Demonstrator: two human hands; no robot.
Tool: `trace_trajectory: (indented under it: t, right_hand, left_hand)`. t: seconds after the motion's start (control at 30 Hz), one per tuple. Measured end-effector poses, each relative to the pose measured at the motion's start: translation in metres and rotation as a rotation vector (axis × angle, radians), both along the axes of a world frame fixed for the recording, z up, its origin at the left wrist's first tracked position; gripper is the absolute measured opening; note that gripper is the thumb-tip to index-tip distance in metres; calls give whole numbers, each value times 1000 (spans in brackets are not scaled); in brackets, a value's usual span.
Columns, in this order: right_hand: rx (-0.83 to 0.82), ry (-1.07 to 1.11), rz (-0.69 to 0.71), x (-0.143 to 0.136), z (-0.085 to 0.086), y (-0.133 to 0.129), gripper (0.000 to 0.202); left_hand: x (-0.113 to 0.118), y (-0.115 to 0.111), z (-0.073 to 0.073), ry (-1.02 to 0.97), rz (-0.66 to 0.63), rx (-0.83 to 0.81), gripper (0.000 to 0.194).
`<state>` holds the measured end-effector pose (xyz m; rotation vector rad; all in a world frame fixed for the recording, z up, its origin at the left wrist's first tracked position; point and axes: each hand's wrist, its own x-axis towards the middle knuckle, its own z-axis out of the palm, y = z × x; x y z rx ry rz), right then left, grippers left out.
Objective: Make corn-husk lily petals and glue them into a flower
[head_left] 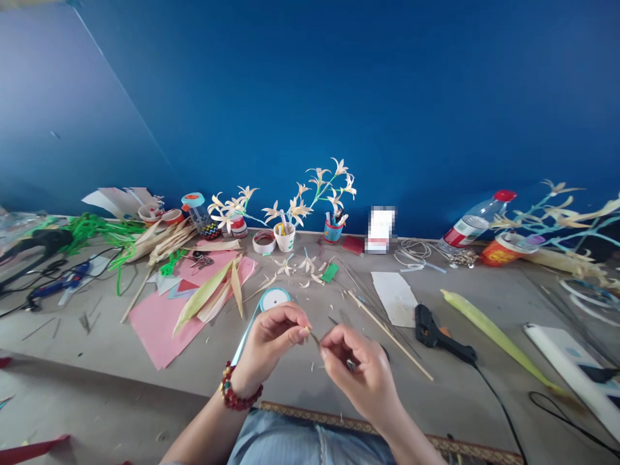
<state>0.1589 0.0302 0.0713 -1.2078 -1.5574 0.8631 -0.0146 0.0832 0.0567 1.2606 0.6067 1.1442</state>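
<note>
Above the table's front part, my left hand (276, 345) is closed in a pinch on a small yellow piece (307, 329). From it a thin dark stem (314, 338) runs to my right hand (358, 371), whose thumb and forefinger are closed on its other end. Something metallic shows in part under the right fingers; I cannot make out what it is. Just behind my left hand lies a roll of light blue ribbon (275, 297), its loose strip running down past the wrist. Pale petal flowers (307, 261) and loose petals lie beyond the hands.
Further right lie a wooden stick (392, 336), a black glue gun (440, 336) with a cord and a green-yellow corn husk (498, 336). Pink paper (167, 329) with husks is on the left. Cups holding husk flowers (285, 237) and a plastic bottle (472, 223) line the blue wall.
</note>
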Motion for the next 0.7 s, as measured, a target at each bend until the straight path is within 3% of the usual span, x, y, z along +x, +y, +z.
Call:
trace_trajectory:
  t: [0.37,0.7]
  right_hand:
    - [18,-49,28,2,2,-7,19]
    - [24,30,40,-3,-12,-16,21]
  left_hand:
    - [-2,-3,3,-16,-52,-14,4]
    - [3,-13,7,-5,-17,40,5]
